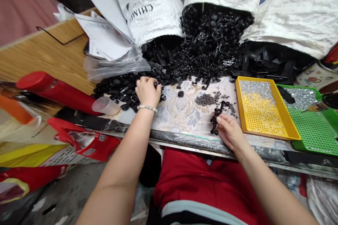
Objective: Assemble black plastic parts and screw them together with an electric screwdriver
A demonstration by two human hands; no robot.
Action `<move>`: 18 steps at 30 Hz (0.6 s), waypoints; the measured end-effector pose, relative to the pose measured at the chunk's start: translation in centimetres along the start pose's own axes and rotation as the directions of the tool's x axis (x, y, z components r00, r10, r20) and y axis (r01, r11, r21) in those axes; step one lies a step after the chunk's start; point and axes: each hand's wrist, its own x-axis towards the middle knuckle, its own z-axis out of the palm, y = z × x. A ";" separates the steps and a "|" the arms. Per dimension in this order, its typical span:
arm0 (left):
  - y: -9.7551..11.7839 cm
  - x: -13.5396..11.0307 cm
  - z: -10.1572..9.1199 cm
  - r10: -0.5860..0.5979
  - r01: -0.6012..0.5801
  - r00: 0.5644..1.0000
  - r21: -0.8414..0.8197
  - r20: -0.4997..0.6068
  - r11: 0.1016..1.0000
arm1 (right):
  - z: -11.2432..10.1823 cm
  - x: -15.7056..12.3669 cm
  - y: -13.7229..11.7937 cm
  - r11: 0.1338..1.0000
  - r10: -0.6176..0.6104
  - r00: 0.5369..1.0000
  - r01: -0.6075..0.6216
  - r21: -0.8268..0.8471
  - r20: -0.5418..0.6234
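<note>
My right hand (pixel 229 130) pinches a black plastic jointed bracket (pixel 217 117) with knobbed ends, held upright just above the table's near edge. Over the heap of small black plastic parts (pixel 124 91), my left hand (pixel 148 91) has its fingers curled together. Something dark shows by its thumb, but I cannot make out what it is. One black round part (pixel 180 94) lies alone on the patterned tabletop (pixel 182 112) between my hands. A scatter of small dark metal pieces (pixel 207 99) lies just beyond the bracket.
White sacks (pixel 158 10) spill black parts along the back. To the right are a yellow tray (pixel 297 135) and a green tray (pixel 317 147) with small silvery pieces. At left stand a clear cup (pixel 104 105), a red bottle (pixel 58 91) and papers (pixel 102 38).
</note>
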 end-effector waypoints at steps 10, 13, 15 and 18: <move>4.6 5.6 3.8 0.133 -0.147 0.985 0.136 0.110 0.980 | 0.6 0.4 -0.4 0.999 -0.008 1.000 0.008 -0.048 0.000; 5.3 5.5 3.8 0.088 -0.102 0.989 0.116 0.122 0.988 | 0.5 0.4 -0.5 0.999 -0.004 1.000 0.005 -0.054 0.017; 4.9 4.8 2.6 0.097 -0.102 0.992 0.062 0.077 0.993 | 0.4 0.4 -0.4 1.000 0.005 1.000 -0.004 -0.029 0.030; 3.4 2.4 -0.3 0.164 -0.151 0.984 -0.153 0.072 0.977 | 0.1 0.6 -0.2 1.000 0.013 0.999 -0.013 -0.005 0.042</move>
